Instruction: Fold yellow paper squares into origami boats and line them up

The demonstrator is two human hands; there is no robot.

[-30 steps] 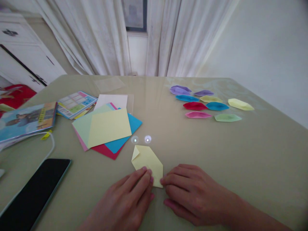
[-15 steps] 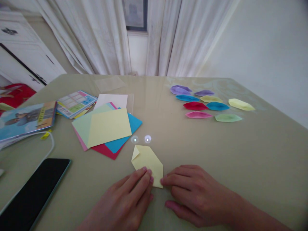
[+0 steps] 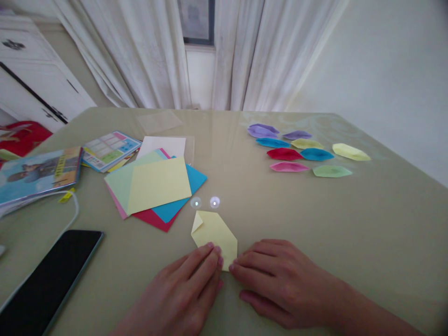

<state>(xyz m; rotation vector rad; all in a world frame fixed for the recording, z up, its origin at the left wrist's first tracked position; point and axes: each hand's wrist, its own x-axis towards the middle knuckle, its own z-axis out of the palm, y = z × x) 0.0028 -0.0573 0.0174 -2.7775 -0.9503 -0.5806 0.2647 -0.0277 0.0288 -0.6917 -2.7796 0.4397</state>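
A pale yellow sheet of origami paper lies on the table, partly folded, with a small triangular flap turned over at its upper left corner. My left hand presses its lower part down, fingers held together on the surface. At the lower right corner, my right hand has its curled fingertips on the paper's edge, its thumb tucked below and off the sheet. Both hands partly cover the bottom edge, so the fold there is hidden.
Coloured paper sheets lie fanned at left centre, near booklets. A phone and white cable occupy the left front. Several folded paper pieces in various colours sit at the back right. Curtains hang behind the table.
The right hand's fingertips have moved slightly left over the paper's lower right corner, which now looks covered or turned inward. The left hand has stayed in place.
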